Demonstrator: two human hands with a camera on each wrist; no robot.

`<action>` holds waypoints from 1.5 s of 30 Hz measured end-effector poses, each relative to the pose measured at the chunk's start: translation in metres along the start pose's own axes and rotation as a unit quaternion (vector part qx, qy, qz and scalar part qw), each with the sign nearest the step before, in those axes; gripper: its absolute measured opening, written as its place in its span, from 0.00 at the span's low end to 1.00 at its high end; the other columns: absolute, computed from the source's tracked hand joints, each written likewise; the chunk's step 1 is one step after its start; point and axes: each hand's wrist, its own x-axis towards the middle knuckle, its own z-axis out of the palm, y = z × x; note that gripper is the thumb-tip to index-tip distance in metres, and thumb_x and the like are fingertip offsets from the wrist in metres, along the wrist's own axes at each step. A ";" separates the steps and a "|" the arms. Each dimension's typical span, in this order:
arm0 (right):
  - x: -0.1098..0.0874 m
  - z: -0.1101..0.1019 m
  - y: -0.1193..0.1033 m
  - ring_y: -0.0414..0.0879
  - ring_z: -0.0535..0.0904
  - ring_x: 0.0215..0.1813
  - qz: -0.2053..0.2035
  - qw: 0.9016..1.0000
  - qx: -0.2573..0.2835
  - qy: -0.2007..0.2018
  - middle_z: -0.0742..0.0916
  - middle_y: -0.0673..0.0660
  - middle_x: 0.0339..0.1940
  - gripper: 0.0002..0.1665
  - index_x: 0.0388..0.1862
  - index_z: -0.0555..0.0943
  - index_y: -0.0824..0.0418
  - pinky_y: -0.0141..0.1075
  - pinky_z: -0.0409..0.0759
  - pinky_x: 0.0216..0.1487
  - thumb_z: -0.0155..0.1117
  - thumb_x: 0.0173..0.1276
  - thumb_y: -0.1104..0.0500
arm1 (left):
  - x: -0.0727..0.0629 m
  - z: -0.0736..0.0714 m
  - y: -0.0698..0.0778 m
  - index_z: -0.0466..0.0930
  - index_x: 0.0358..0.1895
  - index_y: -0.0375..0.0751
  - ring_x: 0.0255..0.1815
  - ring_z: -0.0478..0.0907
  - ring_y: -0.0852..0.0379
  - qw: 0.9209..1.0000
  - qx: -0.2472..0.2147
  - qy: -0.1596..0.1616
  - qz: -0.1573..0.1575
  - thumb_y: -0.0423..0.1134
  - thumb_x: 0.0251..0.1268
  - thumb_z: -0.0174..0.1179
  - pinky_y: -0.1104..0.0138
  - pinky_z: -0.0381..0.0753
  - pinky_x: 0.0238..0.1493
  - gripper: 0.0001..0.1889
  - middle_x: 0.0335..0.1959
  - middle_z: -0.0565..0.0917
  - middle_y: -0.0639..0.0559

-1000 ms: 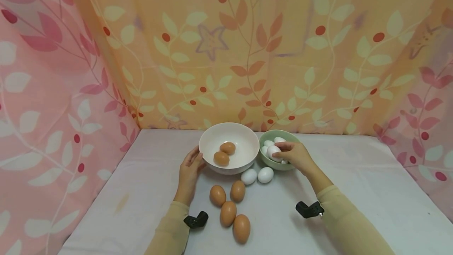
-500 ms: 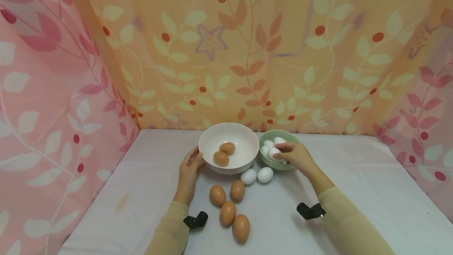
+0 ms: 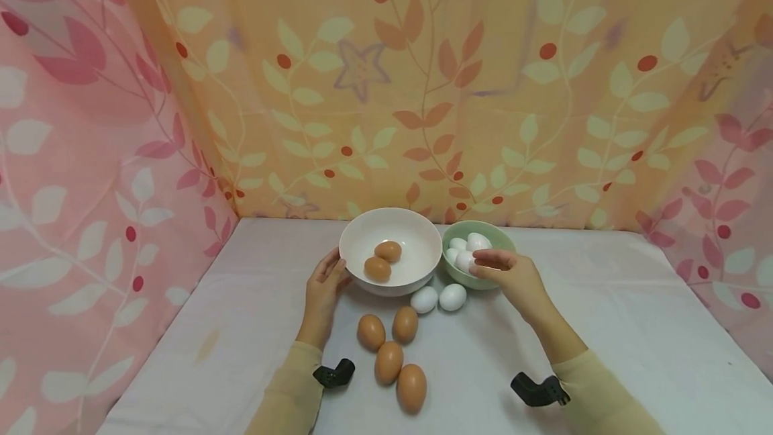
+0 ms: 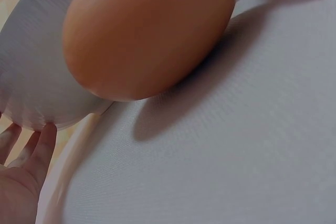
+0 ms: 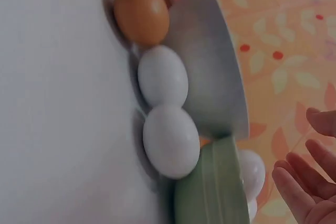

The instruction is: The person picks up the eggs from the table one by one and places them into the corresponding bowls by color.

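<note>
My left hand [image 3: 323, 291] rests its fingertips against the left side of a large white bowl [image 3: 423, 247]. In the left wrist view those fingers [image 4: 47, 142] are fairly straight on the bowl's outer wall. Two brown eggs [image 3: 378, 269] lie inside it. To its right stands a smaller green bowl [image 3: 461, 279] with several white eggs [image 3: 479, 242]. Over that bowl's right side hovers my right hand [image 3: 519, 280], its fingers extended and parted. In the right wrist view this hand [image 5: 307, 187] holds nothing and is apart from the white eggs [image 5: 252, 174] at the rim.
Two white eggs [image 3: 453, 297] lie on the white tabletop [image 3: 241, 341] in front of the bowls. Several brown eggs [image 3: 389, 362] lie between my forearms. A floral curtain [image 3: 386, 119] hangs behind the table and along both sides.
My right hand has let go of a white egg in the green bowl and drawn back slightly, toward me and to the right. The left hand stays at the white bowl.
</note>
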 end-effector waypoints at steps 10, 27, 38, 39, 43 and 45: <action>-0.039 0.034 0.004 0.45 0.82 0.57 -0.012 0.998 0.045 -0.035 0.88 0.61 0.53 0.27 0.56 0.83 0.64 0.25 0.80 0.52 0.76 0.60 0.55 | -0.001 0.001 0.001 0.68 0.72 0.43 0.60 0.78 0.59 1.000 0.000 0.003 -0.003 0.47 0.73 0.58 0.69 0.83 0.57 0.28 0.72 0.72 0.44; -0.074 0.080 0.019 0.52 0.82 0.58 -0.007 0.986 0.071 -0.152 0.88 0.62 0.50 0.25 0.53 0.83 0.64 0.27 0.81 0.47 0.76 0.57 0.56 | 0.000 0.001 0.000 0.68 0.72 0.42 0.59 0.79 0.60 1.000 -0.006 0.000 0.004 0.47 0.73 0.59 0.69 0.83 0.56 0.28 0.72 0.72 0.44; -0.084 0.092 0.027 0.47 0.83 0.51 -0.019 0.976 0.070 -0.208 0.89 0.60 0.47 0.29 0.53 0.83 0.66 0.26 0.79 0.43 0.78 0.54 0.55 | -0.003 0.003 0.003 0.66 0.73 0.42 0.59 0.79 0.61 1.000 -0.002 0.001 -0.005 0.46 0.74 0.57 0.69 0.82 0.58 0.28 0.73 0.70 0.43; -0.085 0.093 0.027 0.47 0.83 0.51 -0.021 0.974 0.072 -0.212 0.89 0.60 0.47 0.29 0.53 0.83 0.67 0.26 0.80 0.43 0.78 0.54 0.56 | -0.003 0.003 0.003 0.66 0.73 0.42 0.59 0.79 0.61 1.000 -0.002 0.001 -0.004 0.46 0.74 0.57 0.69 0.82 0.58 0.28 0.73 0.70 0.43; -0.087 0.094 0.027 0.47 0.83 0.50 -0.026 0.972 0.073 -0.224 0.89 0.59 0.45 0.30 0.54 0.82 0.69 0.26 0.78 0.43 0.79 0.53 0.58 | -0.002 0.003 0.003 0.66 0.73 0.42 0.57 0.79 0.63 1.000 -0.003 0.002 -0.001 0.46 0.74 0.57 0.70 0.82 0.56 0.28 0.72 0.71 0.43; -0.088 0.094 0.027 0.47 0.83 0.50 -0.031 0.971 0.069 -0.229 0.89 0.60 0.45 0.31 0.55 0.81 0.69 0.25 0.78 0.43 0.79 0.53 0.58 | -0.002 0.003 0.003 0.67 0.73 0.42 0.56 0.79 0.64 1.000 -0.003 0.001 0.000 0.45 0.74 0.57 0.71 0.82 0.56 0.27 0.72 0.71 0.43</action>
